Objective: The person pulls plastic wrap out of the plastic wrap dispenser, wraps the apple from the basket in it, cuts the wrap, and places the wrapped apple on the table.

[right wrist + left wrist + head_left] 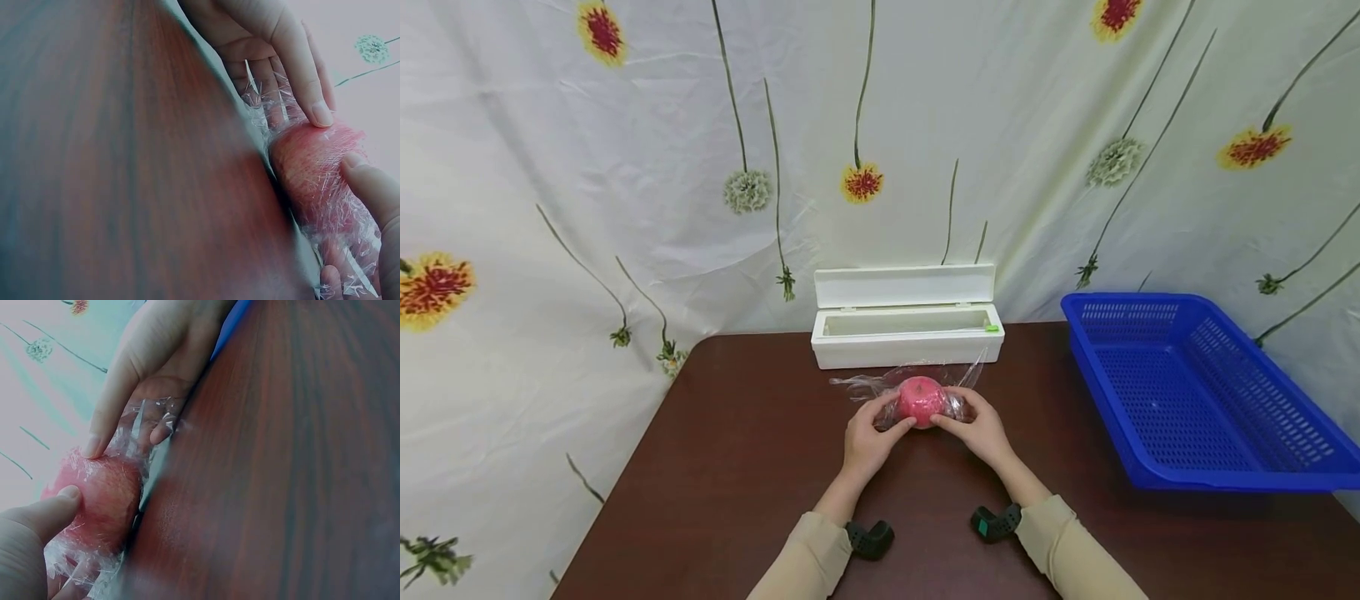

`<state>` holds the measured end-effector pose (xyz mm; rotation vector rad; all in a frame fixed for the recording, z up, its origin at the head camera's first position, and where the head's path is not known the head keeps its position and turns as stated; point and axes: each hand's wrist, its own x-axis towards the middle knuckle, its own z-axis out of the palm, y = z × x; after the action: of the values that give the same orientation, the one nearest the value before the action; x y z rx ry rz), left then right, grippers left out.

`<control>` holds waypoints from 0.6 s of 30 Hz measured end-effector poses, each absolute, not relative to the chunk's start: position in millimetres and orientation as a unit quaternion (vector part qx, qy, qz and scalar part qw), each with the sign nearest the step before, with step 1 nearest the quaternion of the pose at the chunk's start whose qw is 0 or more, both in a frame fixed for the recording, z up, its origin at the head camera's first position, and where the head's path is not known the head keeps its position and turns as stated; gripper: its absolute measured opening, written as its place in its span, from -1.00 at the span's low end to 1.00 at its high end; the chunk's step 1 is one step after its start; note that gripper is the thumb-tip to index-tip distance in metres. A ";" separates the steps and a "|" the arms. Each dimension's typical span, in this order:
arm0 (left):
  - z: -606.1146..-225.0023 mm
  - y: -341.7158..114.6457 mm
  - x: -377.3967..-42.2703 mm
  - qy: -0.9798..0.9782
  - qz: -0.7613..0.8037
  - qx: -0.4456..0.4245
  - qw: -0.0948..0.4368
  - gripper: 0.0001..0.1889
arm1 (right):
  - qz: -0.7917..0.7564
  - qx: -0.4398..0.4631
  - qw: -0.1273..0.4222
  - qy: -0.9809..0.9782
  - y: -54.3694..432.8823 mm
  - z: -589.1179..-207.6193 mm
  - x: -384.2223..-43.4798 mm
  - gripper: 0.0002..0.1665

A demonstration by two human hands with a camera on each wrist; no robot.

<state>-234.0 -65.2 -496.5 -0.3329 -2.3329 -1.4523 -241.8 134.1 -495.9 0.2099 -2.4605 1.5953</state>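
Note:
A red apple (pixel 921 398) partly wrapped in clear plastic film (pixel 880 382) sits on the brown table, close to its middle. From the left side my left hand (pixel 867 437) holds the wrapped apple, its thumb pressing the near surface. My right hand (pixel 987 429) grips the opposite side, thumb also on the front. In the left wrist view the film (pixel 134 434) looks crumpled at both sides of the apple (pixel 103 497). Fingers behind the fruit show only partly through the film in the right wrist view. Loose film spreads out beyond the apple on the far side.
Behind the apple stands a long white film box (pixel 904 350), its lid raised and a green piece at its right end. A blue plastic basket (pixel 1138 454) occupies the right side of the table (pixel 715 492). A flowered cloth (pixel 685 125) hangs behind.

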 end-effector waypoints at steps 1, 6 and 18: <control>-495.9 -65.5 -234.0 -0.829 -0.514 -0.121 0.186 -0.50 | 0.541 0.073 0.100 -0.832 134.4 -495.7 -241.8 -0.38; -494.9 -66.7 -233.3 -0.832 -0.507 -0.130 0.186 -0.50 | 0.537 0.072 0.095 -0.835 135.4 -494.0 -240.4 -0.38; -492.9 -68.3 -231.8 -0.838 -0.490 -0.137 0.199 -0.50 | 0.526 0.075 0.096 -0.842 134.5 -493.5 -240.2 -0.39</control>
<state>-231.8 -68.3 -492.9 -0.3843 -2.3430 -1.3702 -240.2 134.5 -493.5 0.2221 -2.4951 1.5585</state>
